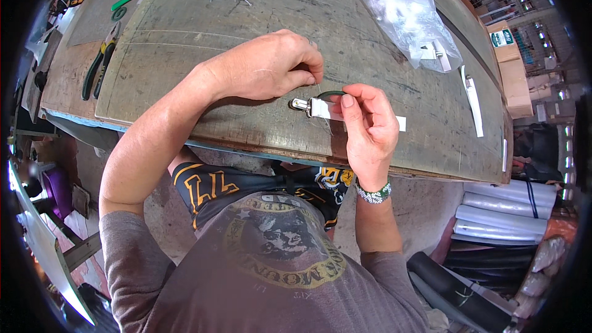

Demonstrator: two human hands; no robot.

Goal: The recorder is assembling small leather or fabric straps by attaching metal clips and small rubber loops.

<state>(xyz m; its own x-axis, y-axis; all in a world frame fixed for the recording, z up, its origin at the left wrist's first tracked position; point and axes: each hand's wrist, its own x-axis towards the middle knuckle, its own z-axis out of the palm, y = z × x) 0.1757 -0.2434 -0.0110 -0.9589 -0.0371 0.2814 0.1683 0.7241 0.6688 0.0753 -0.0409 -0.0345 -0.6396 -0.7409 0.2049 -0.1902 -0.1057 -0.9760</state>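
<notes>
My printed grey T-shirt (290,299) is looming; my left hand (265,65) is pinching fine pale thread (319,87), my right hand (373,124) a curved dark-green strip (330,94); overpulling could be snapping that thread!

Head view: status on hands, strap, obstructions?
Left hand pinching thin thread. Right hand gripping dark curved piece. White strap passes behind right fingers, metal buckle at its left end. Plastic bag, pliers lie apart from strap.
</notes>
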